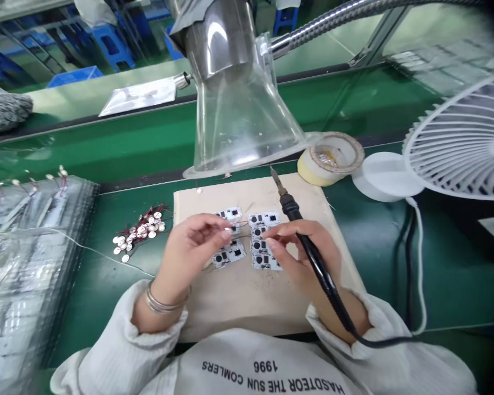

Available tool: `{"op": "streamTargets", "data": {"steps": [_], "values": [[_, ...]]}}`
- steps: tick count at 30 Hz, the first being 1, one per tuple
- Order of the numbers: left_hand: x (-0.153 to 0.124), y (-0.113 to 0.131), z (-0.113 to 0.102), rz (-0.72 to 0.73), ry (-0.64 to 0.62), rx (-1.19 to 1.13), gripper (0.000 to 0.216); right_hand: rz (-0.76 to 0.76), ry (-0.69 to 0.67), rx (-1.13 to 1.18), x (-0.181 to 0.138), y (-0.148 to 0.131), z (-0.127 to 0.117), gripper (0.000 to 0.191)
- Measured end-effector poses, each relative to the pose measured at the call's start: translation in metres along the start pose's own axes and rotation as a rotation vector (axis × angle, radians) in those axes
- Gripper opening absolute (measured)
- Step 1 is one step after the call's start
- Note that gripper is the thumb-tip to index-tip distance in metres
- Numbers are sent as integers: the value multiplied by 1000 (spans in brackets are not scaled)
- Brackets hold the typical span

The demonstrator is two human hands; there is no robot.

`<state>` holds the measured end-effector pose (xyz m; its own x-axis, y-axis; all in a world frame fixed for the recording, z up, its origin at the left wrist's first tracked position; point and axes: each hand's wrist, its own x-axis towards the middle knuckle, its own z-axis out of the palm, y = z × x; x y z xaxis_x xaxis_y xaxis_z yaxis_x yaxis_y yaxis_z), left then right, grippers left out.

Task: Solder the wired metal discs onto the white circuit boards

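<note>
My right hand [302,249] holds a black soldering iron [300,225], its tip pointing up and away toward the fume hood. The fingertips of this hand rest on a strip of small white circuit boards [264,241]. My left hand [197,241] is pinched over other white circuit boards [230,253], its fingers closed on something small that I cannot make out. The boards lie on a beige work mat [247,296]. A pile of small round discs with red wires [138,233] sits left of the mat.
A clear fume hood [242,120] on a metal hose stands behind the mat. A roll of tape [331,159] and a white fan [465,145] are at the right. Clear plastic trays [28,263] are stacked at the left. The bench is green [395,263].
</note>
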<state>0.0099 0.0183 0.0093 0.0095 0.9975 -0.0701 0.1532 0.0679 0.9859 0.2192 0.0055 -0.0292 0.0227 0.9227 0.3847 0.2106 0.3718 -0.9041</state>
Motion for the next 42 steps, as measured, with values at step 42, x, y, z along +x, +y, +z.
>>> {"op": "streamTargets", "data": {"steps": [42], "values": [[10,-21,16,351,-243,443,7,-77,108,43,12,-4,-30,21]]}}
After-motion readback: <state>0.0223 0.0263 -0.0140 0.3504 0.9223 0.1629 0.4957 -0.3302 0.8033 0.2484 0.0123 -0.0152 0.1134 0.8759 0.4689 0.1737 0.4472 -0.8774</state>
